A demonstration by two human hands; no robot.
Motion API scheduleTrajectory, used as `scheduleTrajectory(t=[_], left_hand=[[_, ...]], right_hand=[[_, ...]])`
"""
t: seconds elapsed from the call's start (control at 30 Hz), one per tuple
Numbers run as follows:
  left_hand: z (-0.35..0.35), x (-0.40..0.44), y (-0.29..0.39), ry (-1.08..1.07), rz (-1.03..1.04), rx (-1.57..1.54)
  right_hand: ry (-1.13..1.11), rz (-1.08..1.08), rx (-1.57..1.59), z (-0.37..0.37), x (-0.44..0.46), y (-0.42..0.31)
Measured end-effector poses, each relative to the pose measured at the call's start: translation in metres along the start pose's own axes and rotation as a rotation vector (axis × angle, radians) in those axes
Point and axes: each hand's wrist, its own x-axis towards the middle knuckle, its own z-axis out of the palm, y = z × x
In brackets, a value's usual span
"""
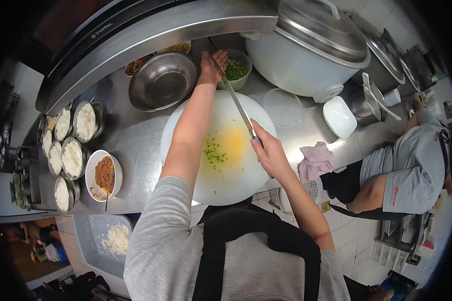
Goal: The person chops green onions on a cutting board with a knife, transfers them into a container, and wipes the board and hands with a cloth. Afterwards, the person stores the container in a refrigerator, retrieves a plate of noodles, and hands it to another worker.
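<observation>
My right hand (272, 154) is closed around the handle of a long kitchen knife (237, 104), its blade slanting up and left above the cutting board. At the blade's far end is my left hand (212, 69), fingers stretched out and the knife tip against or just in front of it. Beside that hand stands a clear tub (242, 83) of chopped green onions (234, 69). Scraps of chopped green onion (215, 152) lie scattered on the round white cutting board (226, 188), which has a yellow stain.
A metal colander (163, 82) sits left of the board. Several bowls of rice (72, 156) and a white bowl of brown minced filling (104, 173) are further left. To the right are a large rice cooker (301, 62), a lid (283, 107), a white dish (339, 117), a pink cloth (317, 158) and a co-worker (407, 165).
</observation>
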Motion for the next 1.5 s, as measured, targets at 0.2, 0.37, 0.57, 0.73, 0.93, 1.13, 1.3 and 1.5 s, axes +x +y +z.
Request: scheduleTrajectory(t=[0.2, 0.37, 0.57, 0.73, 0.93, 1.13, 1.3, 1.5], left_hand=[[-0.007, 0.012, -0.003, 0.047, 0.042, 0.013], [-0.001, 0.004, 0.006, -0.007, -0.019, -0.090], [0.001, 0.010, 0.012, 0.133, -0.121, -0.247], [-0.008, 0.023, 0.011, 0.265, -0.040, -0.207], [0.029, -0.038, -0.006, -0.130, 0.322, 1.049], [0.034, -0.023, -0.029, -0.245, 0.494, 1.753], [0.006, 0.039, -0.012, -0.071, 0.635, 1.813], [0.005, 0.058, 0.010, -0.139, 0.735, 1.551]], right_hand=[[0.002, -0.073, -0.152, 0.005, 0.028, -0.002], [-0.010, -0.064, -0.147, 0.006, 0.040, -0.001], [-0.020, -0.063, -0.185, 0.004, 0.049, 0.008], [-0.064, 0.146, 0.060, -0.005, 0.057, 0.009], [-0.010, 0.430, 0.870, -0.017, 0.071, 0.021], [-0.109, 0.414, 0.944, -0.035, 0.074, -0.001], [-0.200, 0.374, 0.828, -0.063, 0.043, -0.020], [0.084, -0.069, -0.359, -0.055, 0.023, -0.015]])
